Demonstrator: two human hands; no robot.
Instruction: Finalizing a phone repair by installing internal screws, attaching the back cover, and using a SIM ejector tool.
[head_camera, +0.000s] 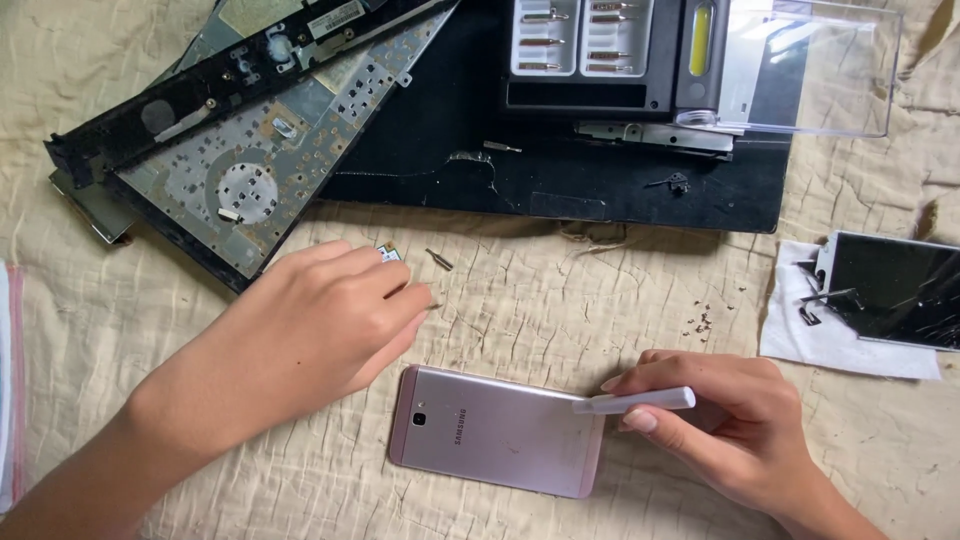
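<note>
Right hand (720, 420) pinches a white tool (635, 402) at the pink phone's (497, 430) edge, while the left hand (320, 320), fingers curled and empty, hovers beside it.

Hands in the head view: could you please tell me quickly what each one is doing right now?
Left hand: curled, fingertips beside the pink metal-backed smartphone; whether it holds anything cannot be told.
Right hand: closed on a slim white plastic tool.
</note>
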